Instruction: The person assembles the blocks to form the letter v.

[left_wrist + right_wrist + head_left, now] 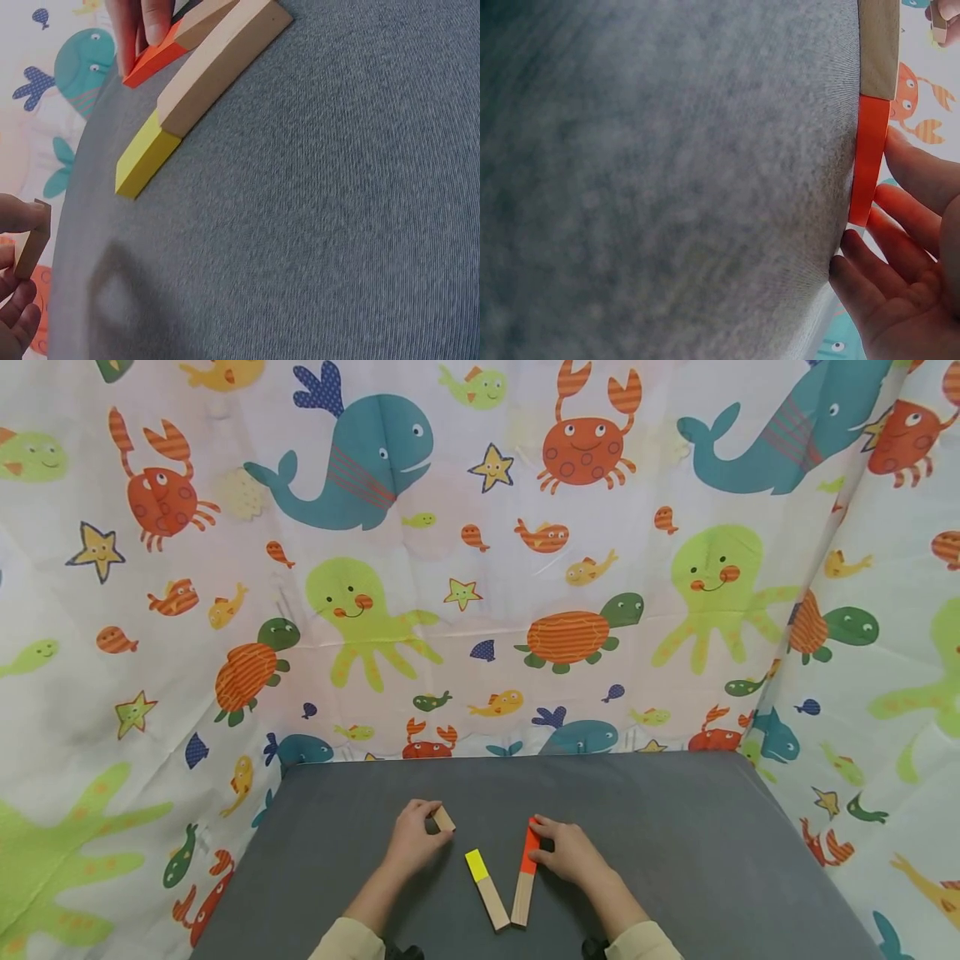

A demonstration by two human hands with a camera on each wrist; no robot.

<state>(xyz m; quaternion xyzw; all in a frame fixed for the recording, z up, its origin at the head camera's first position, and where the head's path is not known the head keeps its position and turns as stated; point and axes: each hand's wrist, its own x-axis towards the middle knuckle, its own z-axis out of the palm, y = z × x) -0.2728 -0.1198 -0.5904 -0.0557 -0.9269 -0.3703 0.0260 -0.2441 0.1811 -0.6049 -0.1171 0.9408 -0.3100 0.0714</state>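
Observation:
My left hand (414,838) pinches a small plain wooden block (443,819) between thumb and fingers, held up above its shadow in the left wrist view. On the table, my right hand (572,852) grips an orange-red block (530,846), its thumb along the side and fingers near the far end. That block meets a plain wooden block (522,900) end to end. Left of this row, a yellow block (476,865) lies end to end with a longer plain wooden block (493,903). The two rows form a V, with their near ends close together.
A grey cloth-covered table (645,827) lies under the blocks. Behind it and at both sides hangs a white curtain (480,585) printed with sea animals. The table's far edge runs along the curtain's lower part.

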